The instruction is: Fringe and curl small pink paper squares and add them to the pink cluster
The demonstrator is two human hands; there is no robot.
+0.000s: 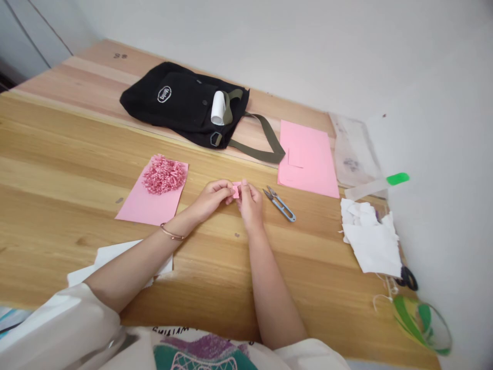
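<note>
Between my two hands is a small piece of pink paper (pixel 236 191), pinched at its edges. My left hand (pixel 214 199) grips its left side with thumb and fingers, and a thin bracelet circles that wrist. My right hand (pixel 250 204) closes on its right side, the thumb pointing up. Grey-blue thread snips (pixel 282 204) lie on the table just right of my right hand. To the left, a heap of pink curled paper bits (pixel 164 175) rests on a pink sheet (pixel 148 208).
Behind my hands lies a black tote bag (pixel 181 100) with a white roll (pixel 217 108) on it. Pink sheets (pixel 311 159) are stacked at the back right. White torn paper (pixel 372 239), black-handled scissors (pixel 407 278) and a roll of tape (pixel 442 329) line the right edge.
</note>
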